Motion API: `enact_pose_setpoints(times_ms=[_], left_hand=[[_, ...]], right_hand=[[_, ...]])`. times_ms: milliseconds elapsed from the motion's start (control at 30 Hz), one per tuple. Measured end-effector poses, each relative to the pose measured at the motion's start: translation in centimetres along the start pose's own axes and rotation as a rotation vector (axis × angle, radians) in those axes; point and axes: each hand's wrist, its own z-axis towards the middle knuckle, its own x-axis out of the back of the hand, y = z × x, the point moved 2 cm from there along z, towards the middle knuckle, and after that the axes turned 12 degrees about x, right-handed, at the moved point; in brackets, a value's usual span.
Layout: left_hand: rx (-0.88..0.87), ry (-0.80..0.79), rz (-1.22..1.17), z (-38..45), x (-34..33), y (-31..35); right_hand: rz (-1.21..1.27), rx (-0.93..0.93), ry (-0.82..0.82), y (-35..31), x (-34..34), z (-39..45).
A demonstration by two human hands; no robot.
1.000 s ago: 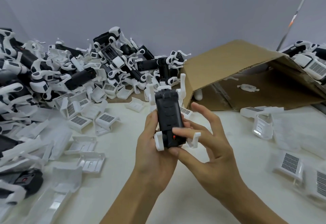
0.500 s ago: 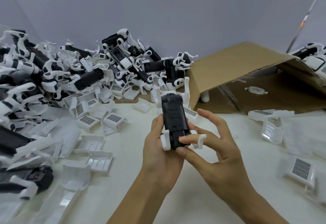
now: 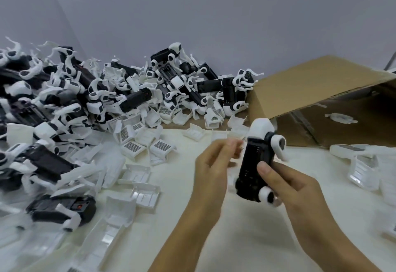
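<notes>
A black toy robot body (image 3: pixel 255 160) with a white head piece and white legs is held upright above the white table (image 3: pixel 246 239). My right hand (image 3: pixel 287 186) grips its lower half, thumb across the black front and fingers behind it. My left hand (image 3: pixel 212 164) is just left of the toy and blurred by motion. Its fingers are loosely bent, the tips are close to the toy's upper left side, and nothing shows in it.
A big heap of black-and-white toy robots (image 3: pixel 128 96) fills the back left. Loose white covers (image 3: pixel 139 147) lie in front of it. An open cardboard box (image 3: pixel 310 87) lies on its side at the back right. More white parts (image 3: pixel 362 164) sit at the right.
My left hand has let go of the toy and moved off to the left. My right hand now grips the toy alone, shifted to the right and turned. The camera view rose.
</notes>
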Motion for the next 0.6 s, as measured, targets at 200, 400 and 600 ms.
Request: enact_pose_setpoints(times_ms=[200,400,600], left_hand=[[0.104,0.563,1.074,4.2,8.2,-2.0],[0.041,0.624,1.01,4.5,8.7,-3.1],[-0.18,0.638,0.633,3.5,7.6,-1.7]], right_hand=[[0.128,-0.079,0.067,-0.2,1.0,0.4],[0.173,-0.117,0.062,-0.3,1.1,0.5],[0.179,-0.12,0.099,-0.5,1.3,0.6]])
